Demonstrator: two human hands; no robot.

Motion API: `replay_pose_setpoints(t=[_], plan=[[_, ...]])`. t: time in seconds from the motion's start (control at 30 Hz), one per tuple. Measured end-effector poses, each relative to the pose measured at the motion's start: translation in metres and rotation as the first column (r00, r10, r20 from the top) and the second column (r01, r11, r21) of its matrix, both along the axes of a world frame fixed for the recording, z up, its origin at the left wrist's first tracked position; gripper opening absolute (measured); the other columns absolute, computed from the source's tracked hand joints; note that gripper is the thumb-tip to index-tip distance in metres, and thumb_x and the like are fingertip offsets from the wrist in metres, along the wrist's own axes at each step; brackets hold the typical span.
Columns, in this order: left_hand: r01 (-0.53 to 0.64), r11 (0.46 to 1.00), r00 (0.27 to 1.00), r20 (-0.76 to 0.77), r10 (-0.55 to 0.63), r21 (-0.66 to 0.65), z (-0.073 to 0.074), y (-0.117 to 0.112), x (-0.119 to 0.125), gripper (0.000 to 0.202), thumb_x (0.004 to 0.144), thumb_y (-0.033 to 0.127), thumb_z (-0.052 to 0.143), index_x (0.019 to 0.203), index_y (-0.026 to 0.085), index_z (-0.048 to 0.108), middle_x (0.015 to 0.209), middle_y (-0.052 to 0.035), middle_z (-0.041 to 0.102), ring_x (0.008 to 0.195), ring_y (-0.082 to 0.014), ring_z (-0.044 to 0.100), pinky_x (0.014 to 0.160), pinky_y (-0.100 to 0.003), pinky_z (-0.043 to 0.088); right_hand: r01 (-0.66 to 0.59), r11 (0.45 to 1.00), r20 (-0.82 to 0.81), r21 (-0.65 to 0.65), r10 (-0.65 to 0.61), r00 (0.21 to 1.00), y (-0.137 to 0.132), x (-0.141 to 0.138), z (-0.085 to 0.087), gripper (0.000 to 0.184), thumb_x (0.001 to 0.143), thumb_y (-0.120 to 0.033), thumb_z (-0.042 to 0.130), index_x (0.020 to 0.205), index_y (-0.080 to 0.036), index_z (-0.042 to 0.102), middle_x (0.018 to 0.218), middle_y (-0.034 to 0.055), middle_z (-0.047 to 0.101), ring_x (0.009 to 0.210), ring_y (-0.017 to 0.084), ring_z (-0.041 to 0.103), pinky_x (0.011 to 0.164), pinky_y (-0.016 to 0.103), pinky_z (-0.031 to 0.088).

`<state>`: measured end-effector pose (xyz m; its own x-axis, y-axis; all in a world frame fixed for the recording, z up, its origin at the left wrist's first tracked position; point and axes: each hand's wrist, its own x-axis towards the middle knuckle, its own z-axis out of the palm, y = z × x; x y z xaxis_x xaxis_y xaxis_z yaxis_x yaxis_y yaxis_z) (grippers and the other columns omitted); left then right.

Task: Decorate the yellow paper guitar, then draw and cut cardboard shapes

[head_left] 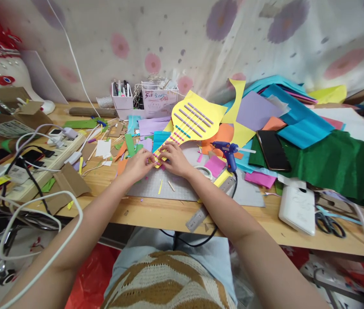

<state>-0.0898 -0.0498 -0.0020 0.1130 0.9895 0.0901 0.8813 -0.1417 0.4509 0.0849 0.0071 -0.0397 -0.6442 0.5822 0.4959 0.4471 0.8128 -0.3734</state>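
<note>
A yellow guitar-shaped paper cutout point(197, 115) with purple, teal and pink strips glued across it lies tilted over a grey cutting mat point(169, 185). My left hand point(138, 165) and my right hand point(175, 159) meet at its narrow lower end. The fingers of both are bent and pressed onto the yellow neck, holding it down on the mat. A blue glue gun point(228, 151) lies just right of my right hand. A roll of white tape point(205, 171) sits beside it.
Sheets of coloured paper, with a green one point(336, 163) on top, are piled at the right around a black phone point(272, 150). Also here: white pen holders point(122, 99) at the back, a power strip point(45, 165) with cables at the left, a metal ruler point(207, 206), scissors point(329, 224) and a white box point(298, 209).
</note>
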Motion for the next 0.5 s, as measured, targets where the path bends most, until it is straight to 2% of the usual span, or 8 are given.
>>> replay_pose_setpoints(t=[0.1,0.23,0.33,0.4,0.5], plan=[[0.024,1.000,0.999,0.035,-0.023,-0.016,-0.002,-0.009,-0.002,0.010,0.078,0.030,0.054,0.077,0.019,0.056,0.084,-0.0017,0.058,0.067,-0.0130,0.055,0.063,-0.026,0.040,-0.011,1.000,0.002,0.013,0.011,1.000,0.000,0.000,-0.002,0.014,0.081,-0.022,0.054,0.085,-0.020,0.067,0.109,0.0090,0.058,0.118,0.024,0.037,0.102,0.044,0.030],[-0.008,0.989,0.984,0.176,0.034,-0.148,-0.007,-0.014,-0.001,0.010,0.081,0.031,0.049,0.079,0.021,0.051,0.067,0.0013,0.060,0.054,-0.0126,0.055,0.056,-0.026,0.041,-0.020,1.000,0.018,0.006,0.020,1.000,-0.003,0.001,0.001,0.014,0.078,-0.020,0.054,0.086,-0.020,0.066,0.110,0.0092,0.056,0.119,0.025,0.036,0.102,0.047,0.030],[0.009,0.982,0.960,0.277,0.045,-0.190,-0.011,-0.015,0.004,0.009,0.080,0.030,0.049,0.079,0.021,0.049,0.070,-0.0002,0.064,0.061,-0.0141,0.060,0.058,-0.026,0.045,-0.022,1.000,0.029,0.003,0.022,0.999,-0.004,0.000,0.003,0.015,0.077,-0.018,0.054,0.086,-0.019,0.066,0.110,0.0096,0.056,0.120,0.025,0.035,0.102,0.047,0.030],[-0.007,0.983,0.960,0.274,0.058,-0.185,-0.011,-0.016,0.008,0.008,0.080,0.029,0.049,0.081,0.021,0.051,0.072,-0.0008,0.065,0.065,-0.0149,0.062,0.061,-0.026,0.046,-0.023,1.000,0.037,0.009,0.023,0.999,-0.005,0.000,0.004,0.015,0.078,-0.018,0.052,0.085,-0.019,0.066,0.110,0.0096,0.057,0.120,0.025,0.035,0.102,0.047,0.030],[-0.097,0.982,0.978,0.169,0.124,-0.163,-0.007,-0.020,0.016,0.014,0.080,0.033,0.050,0.084,0.021,0.057,0.073,-0.0018,0.068,0.070,-0.0171,0.063,0.063,-0.028,0.045,-0.036,0.998,0.039,0.044,0.034,0.999,-0.004,0.001,0.002,0.015,0.077,-0.019,0.053,0.084,-0.019,0.066,0.111,0.0093,0.057,0.119,0.025,0.036,0.102,0.045,0.031]])
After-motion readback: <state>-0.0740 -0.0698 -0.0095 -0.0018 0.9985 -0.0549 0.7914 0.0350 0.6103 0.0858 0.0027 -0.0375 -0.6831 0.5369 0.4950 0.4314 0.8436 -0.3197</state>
